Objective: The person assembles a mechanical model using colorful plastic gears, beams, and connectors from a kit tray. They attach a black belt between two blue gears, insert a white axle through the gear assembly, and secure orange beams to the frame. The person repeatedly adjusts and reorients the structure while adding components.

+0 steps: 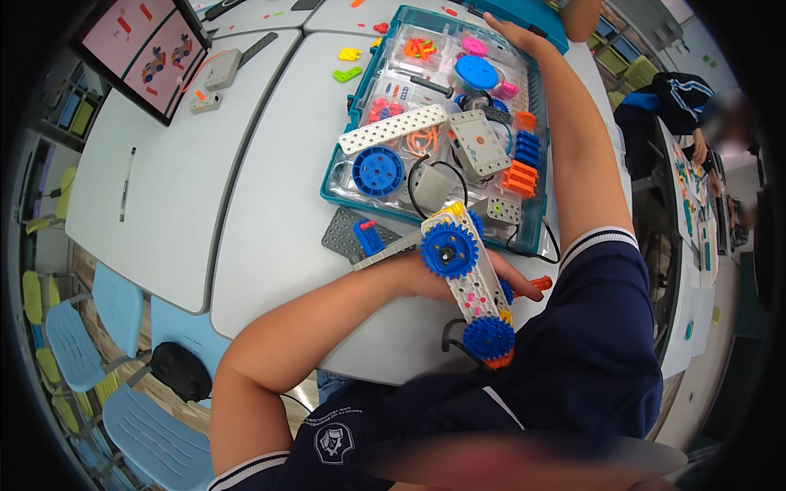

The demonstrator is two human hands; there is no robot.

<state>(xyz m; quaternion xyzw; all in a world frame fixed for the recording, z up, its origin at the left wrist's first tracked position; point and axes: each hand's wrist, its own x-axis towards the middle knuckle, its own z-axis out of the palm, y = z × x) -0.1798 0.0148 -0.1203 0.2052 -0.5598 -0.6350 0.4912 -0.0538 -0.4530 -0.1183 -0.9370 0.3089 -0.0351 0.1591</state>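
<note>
My left hand (424, 277) is closed around a gear assembly (475, 295), a white beam with large blue gears at both ends and orange and yellow bits. Part of that hand is hidden behind the beam. My right arm reaches along the right side of a teal-edged storage bin (538, 204). At its far corner my right hand (509, 31) has its fingers stretched out, with nothing seen in them. In the bin lie a white perforated beam (395, 129), a blue wheel (378, 171), a blue disc (476, 72), a grey module (480, 145) and orange parts (520, 178).
A dark grey perforated plate (340, 232) lies by the bin's near left corner. Yellow and green pieces (348, 74) are scattered left of the bin. Farther left are a pen (127, 184), a screen (135, 53) and a grey block (222, 70). Another person (684, 102) works at right.
</note>
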